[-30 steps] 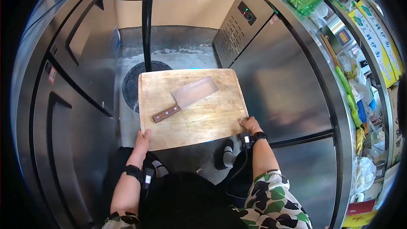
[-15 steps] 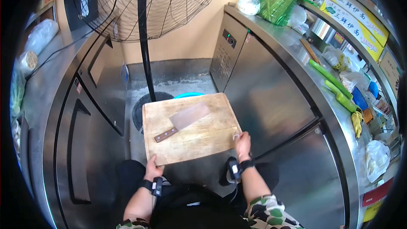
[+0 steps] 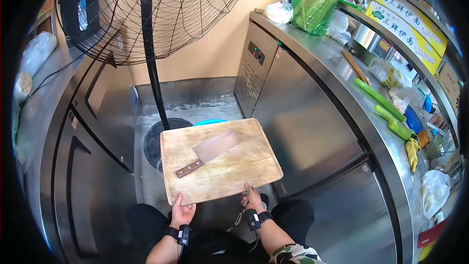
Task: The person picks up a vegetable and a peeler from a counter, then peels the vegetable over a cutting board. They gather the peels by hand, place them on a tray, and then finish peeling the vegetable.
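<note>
A wooden cutting board (image 3: 229, 176) lies tilted low in front of me, with a cleaver (image 3: 217, 146) flat on top, its wooden handle toward the near left. At the board's near left corner my left hand (image 3: 183, 211) grips the edge, thumb on the upper face and fingers underneath. My right hand (image 3: 252, 198) holds the near edge further right, thumb on top and its other fingers partly hidden. A thin cord with a small pale piece (image 3: 238, 218) hangs beside the right wrist.
A large standing fan (image 3: 151, 24) is ahead, near a dark round lid or tub (image 3: 152, 142) and a blue basin (image 3: 211, 122). Steel cabinets (image 3: 303, 117) flank me. Long green vegetables (image 3: 378, 99), a yellow cloth (image 3: 412, 155) and bags occupy the right counter.
My right hand has shifted from the board's right side to its near edge, closer to my left hand. The board and cleaver sit slightly lower in view.
</note>
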Motion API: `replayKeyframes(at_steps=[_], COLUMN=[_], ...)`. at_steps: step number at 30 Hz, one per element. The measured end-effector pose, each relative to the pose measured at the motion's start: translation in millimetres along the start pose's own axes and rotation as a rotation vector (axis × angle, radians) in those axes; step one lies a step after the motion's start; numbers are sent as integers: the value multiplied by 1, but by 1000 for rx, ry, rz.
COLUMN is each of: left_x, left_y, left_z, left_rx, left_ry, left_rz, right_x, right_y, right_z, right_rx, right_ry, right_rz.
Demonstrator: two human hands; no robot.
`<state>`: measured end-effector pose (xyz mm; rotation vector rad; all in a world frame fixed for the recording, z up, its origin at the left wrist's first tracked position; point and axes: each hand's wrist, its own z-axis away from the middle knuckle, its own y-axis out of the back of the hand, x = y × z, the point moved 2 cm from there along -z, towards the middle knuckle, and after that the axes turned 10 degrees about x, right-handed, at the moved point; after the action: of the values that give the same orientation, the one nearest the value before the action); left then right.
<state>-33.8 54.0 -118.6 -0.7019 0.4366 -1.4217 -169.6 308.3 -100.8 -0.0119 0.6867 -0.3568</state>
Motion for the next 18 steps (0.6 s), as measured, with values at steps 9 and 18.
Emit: replayKeyframes(at_steps=[9, 18], left_x=[-57, -53], left_y=[-45, -13], left_z=[-9, -1], left_rx=[-303, -119], left_ry=[169, 101], left_rz=[54, -52], right_x=[19, 26], right_y=[8, 15], right_z=[-26, -18], right_rx=[-274, -321], right_ry=[-130, -135], right_rz=[-123, -73])
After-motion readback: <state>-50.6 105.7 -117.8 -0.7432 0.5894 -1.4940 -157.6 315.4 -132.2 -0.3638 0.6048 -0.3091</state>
